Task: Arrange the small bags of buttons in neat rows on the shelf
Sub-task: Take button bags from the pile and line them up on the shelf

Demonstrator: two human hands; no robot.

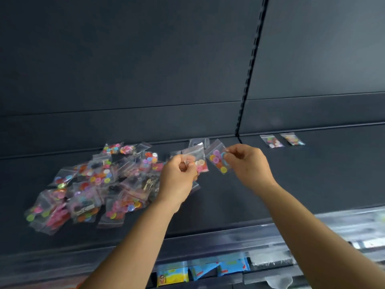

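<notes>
A loose heap of small clear bags of coloured buttons (91,184) lies on the left half of the dark shelf (239,195). My left hand (179,180) pinches a bag of pale and pink buttons (199,158) just above the heap's right edge. My right hand (248,163) pinches another bag with purple, orange and yellow buttons (217,158) by its right side, held tilted above the shelf. Two button bags (271,141) (292,139) lie side by side at the back right of the shelf, near the rear wall.
A slotted black upright (250,65) divides the shelf's back wall. A clear price strip (229,238) runs along the shelf's front edge. Below it hang blue and yellow packets (200,270) and a clear packet (270,259).
</notes>
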